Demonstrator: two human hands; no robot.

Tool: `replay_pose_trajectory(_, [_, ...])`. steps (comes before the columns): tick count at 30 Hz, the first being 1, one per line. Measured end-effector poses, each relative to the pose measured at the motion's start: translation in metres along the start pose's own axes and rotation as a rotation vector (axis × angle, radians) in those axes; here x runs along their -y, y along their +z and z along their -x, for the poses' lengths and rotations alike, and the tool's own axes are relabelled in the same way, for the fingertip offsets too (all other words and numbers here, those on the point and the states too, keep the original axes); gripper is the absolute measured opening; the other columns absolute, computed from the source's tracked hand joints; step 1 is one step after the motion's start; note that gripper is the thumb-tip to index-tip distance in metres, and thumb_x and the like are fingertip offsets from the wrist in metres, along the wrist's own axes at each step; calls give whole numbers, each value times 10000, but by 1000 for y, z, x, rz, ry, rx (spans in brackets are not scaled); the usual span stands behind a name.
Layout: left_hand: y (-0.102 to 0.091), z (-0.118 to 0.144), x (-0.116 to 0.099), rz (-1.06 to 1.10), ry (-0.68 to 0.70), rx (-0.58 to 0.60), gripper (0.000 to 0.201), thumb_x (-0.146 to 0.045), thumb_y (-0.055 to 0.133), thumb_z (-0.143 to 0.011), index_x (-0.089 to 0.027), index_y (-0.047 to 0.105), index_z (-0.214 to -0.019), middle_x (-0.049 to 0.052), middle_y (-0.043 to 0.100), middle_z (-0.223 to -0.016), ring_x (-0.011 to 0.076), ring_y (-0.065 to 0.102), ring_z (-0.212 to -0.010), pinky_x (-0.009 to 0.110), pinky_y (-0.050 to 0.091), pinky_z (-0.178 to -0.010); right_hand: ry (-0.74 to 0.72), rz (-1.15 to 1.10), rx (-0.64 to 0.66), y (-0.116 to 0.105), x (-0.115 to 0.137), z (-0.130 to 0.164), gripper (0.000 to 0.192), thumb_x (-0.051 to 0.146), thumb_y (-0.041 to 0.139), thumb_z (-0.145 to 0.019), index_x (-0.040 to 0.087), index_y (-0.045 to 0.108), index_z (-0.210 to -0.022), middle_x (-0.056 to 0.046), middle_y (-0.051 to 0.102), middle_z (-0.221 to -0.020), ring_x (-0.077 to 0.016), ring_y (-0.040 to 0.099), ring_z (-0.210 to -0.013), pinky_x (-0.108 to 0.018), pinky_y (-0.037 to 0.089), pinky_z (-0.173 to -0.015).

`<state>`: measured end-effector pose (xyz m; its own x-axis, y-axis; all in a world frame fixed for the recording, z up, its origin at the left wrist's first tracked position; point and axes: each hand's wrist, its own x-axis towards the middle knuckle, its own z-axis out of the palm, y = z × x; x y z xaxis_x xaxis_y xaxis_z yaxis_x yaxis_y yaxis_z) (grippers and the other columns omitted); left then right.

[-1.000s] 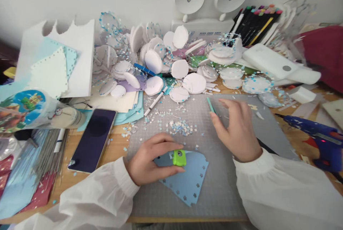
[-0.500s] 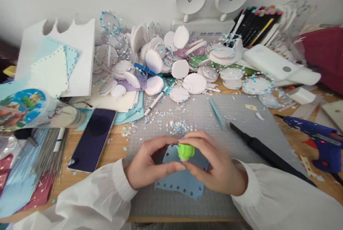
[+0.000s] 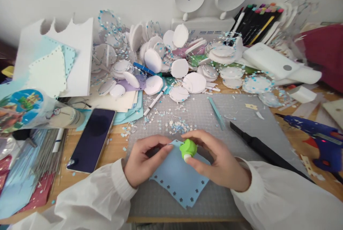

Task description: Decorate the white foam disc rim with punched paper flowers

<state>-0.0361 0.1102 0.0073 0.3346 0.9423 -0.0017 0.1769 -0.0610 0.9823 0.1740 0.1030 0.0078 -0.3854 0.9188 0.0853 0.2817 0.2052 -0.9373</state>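
Note:
A light blue paper piece (image 3: 178, 180) with small flower-shaped holes along its edges lies on the grey cutting mat (image 3: 241, 122). My left hand (image 3: 143, 160) pinches its upper left edge. A small green hole punch (image 3: 188, 149) sits on the paper's top edge, gripped between the thumb and fingers of my right hand (image 3: 218, 162). Both hands are close together near the mat's front.
A phone (image 3: 92, 138) lies left of the mat. A black ruler (image 3: 257, 144) and a teal strip (image 3: 217, 113) lie on the mat, with paper confetti (image 3: 177, 126) behind the hands. White foam discs (image 3: 179, 69) pile at the back. A blue glue gun (image 3: 318, 135) rests at right.
My right hand came from the teal strip at the mat's back to the green punch and took hold of it. The blue paper has been turned, and the left hand now holds only the paper.

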Motion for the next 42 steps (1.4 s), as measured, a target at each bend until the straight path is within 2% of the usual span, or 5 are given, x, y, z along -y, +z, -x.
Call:
replay_pose_trajectory(7, [-1,0,0,-33,25,-9,110,-209,609,-852,-143,695,-836,21,688,-726,99,602,-618,160,460,-544,57,-2,43,-1,0,0,383,340,735,-729,225,600,-1068,-15,660,-895,-145,615,-797,-242,503,-716])
replay_pose_trajectory(17, [-2,-1,-1,-108,63,-40,141,-256,610,-855,-141,691,-842,43,708,-744,139,642,-658,211,509,-596,214,-211,77,-5,4,-5,366,301,753,-697,198,639,-1029,-27,671,-869,-155,637,-791,-255,542,-706])
replay_pose_trajectory(29, [-3,-2,0,-192,188,-68,79,-180,619,-836,-142,687,-847,29,707,-754,114,634,-652,193,505,-634,213,-172,73,-4,2,-8,338,350,744,-715,187,628,-989,-34,653,-892,-155,617,-818,-266,525,-740])
replay_pose_trajectory(36, [-2,-3,-1,-197,225,-15,87,-157,601,-847,-151,687,-862,36,722,-774,121,652,-678,187,509,-635,100,-111,87,-4,2,-6,306,340,714,-754,185,619,-999,-44,630,-908,-165,596,-841,-280,495,-761])
replay_pose_trajectory(42, [-1,-3,-1,-196,236,8,102,-173,587,-857,-148,686,-847,37,712,-732,120,638,-631,192,500,-597,57,-37,93,-1,1,-5,213,313,657,-798,178,597,-951,-34,600,-842,-162,563,-775,-275,465,-691])
